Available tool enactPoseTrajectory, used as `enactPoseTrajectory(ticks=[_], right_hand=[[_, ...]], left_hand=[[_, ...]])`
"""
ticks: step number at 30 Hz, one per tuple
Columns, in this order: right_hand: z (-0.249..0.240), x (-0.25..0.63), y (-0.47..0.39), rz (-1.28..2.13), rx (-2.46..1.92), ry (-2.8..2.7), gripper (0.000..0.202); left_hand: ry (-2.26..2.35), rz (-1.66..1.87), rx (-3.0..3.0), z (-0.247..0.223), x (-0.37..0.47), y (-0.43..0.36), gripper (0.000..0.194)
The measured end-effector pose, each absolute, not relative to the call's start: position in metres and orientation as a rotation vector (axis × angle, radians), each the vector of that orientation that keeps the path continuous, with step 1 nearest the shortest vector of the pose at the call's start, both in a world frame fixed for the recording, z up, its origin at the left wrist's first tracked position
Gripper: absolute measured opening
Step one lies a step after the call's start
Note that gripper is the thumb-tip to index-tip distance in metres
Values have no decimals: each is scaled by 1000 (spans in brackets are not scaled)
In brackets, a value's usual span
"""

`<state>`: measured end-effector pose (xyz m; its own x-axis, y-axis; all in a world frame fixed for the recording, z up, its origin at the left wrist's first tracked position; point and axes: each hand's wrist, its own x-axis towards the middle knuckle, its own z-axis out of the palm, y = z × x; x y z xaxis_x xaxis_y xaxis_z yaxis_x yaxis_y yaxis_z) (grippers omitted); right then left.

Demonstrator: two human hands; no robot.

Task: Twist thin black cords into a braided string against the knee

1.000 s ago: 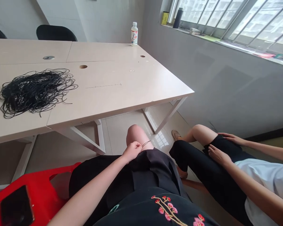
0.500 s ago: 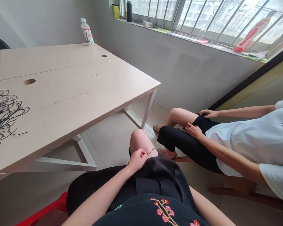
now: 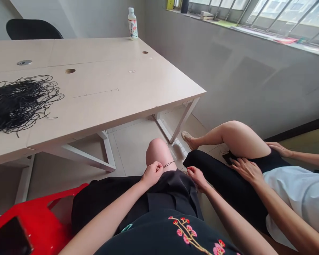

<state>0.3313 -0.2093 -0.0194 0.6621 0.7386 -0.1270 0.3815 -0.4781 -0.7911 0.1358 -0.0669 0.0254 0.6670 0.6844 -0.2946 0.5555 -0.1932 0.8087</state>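
Observation:
Over my bare knee, my left hand (image 3: 152, 176) is closed in a pinch on a thin black cord (image 3: 169, 164). The cord's doubled strands stretch a short way to the right from my fingertips across the skin. To the right of the knee, beside the dark skirt, is my right hand (image 3: 198, 178). Its fingers are curled with the tips together, and whatever they hold, if anything, is too small to make out. A gap separates the two hands. On the table at the left lies a tangled heap of black cords (image 3: 21, 102).
A pale table (image 3: 138, 88) stands in front, with a bottle (image 3: 133, 24) at its far corner. At my left is a red stool (image 3: 46, 219) with a dark phone (image 3: 12, 237) on it. Close on the right sits another person (image 3: 287, 187), hands on their lap.
My right hand has come up into view beside my knee. My left hand keeps its pinch on the cord. The view has swung left, and the other person's near hand has flattened out.

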Motion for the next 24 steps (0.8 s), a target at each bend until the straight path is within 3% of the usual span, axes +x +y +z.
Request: enactPoseTrajectory(ticks=[4, 11, 24], right_hand=[[-17, 301, -188, 741, -1967, -1014, 28], [-9, 262, -181, 361, -1934, -1214, 25], [-19, 258, -174, 352, -1971, -1180, 28]], left_hand=[[981, 176, 1817, 23, 128, -70, 10], [939, 166, 1847, 23, 122, -73, 10], [943, 233, 1788, 13, 113, -72, 11]])
